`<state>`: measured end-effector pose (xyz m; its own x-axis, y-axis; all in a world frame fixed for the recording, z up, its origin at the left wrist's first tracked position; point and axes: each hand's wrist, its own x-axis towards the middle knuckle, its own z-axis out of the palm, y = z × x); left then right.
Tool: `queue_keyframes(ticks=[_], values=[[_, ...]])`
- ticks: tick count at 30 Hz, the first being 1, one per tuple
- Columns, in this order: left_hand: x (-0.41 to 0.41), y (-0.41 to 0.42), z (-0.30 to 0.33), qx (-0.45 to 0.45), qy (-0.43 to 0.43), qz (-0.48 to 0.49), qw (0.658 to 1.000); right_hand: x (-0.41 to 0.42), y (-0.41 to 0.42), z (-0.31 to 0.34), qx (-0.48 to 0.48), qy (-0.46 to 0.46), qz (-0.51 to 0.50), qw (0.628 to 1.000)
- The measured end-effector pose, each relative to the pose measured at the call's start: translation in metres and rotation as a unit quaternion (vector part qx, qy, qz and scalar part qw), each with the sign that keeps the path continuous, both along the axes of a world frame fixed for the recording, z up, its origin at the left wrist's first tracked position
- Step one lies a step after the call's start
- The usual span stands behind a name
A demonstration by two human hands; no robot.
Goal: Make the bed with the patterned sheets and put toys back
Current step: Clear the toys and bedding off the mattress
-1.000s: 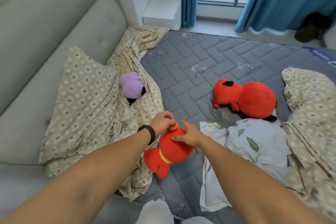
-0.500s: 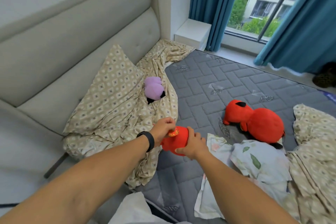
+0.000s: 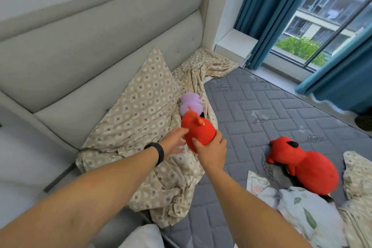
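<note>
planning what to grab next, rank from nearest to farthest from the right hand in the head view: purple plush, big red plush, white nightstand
From the right hand:
1. purple plush, just beyond on the patterned sheet.
2. big red plush, to the right on the mattress.
3. white nightstand, far off by the curtain.

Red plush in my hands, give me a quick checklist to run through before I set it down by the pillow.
1. Grip: right hand wraps the red plush from below; ok.
2. Left hand: fingers open, only touching the plush's side; ok as support.
3. Drop spot: purple plush already lies right behind it on the patterned sheet; not ok if you want a free spot.
4. Pillow: leaning on the headboard, upright; ok.
5. Sheet under the spot: crumpled, not spread; not ok.
6. Mattress: bare, second red plush lying on it; not ok.
</note>
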<state>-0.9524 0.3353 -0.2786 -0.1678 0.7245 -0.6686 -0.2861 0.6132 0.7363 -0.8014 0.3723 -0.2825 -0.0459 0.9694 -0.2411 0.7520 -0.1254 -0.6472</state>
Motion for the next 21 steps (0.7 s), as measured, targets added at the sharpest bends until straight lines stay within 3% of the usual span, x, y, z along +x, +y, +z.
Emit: queue_keyframes(ticks=[2,4,8,15,21], values=[[-0.026,0.010,0.012,0.010,0.047,0.020,0.999,-0.033,0.009,0.003,-0.002,0.019,0.022,1.000],[-0.047,0.016,0.022,-0.013,0.149,0.053,0.987,-0.052,0.018,-0.004,-0.049,0.020,0.075,0.996],[-0.085,0.013,0.006,-0.077,0.186,0.085,0.976,-0.073,0.015,-0.019,-0.138,0.024,0.112,0.984],[-0.052,0.008,-0.013,-0.143,0.219,-0.062,0.963,-0.039,-0.002,-0.038,-0.204,-0.053,0.113,0.971],[0.010,0.009,-0.020,-0.066,0.222,-0.174,0.957,0.027,0.002,-0.037,-0.194,-0.074,0.060,0.976]])
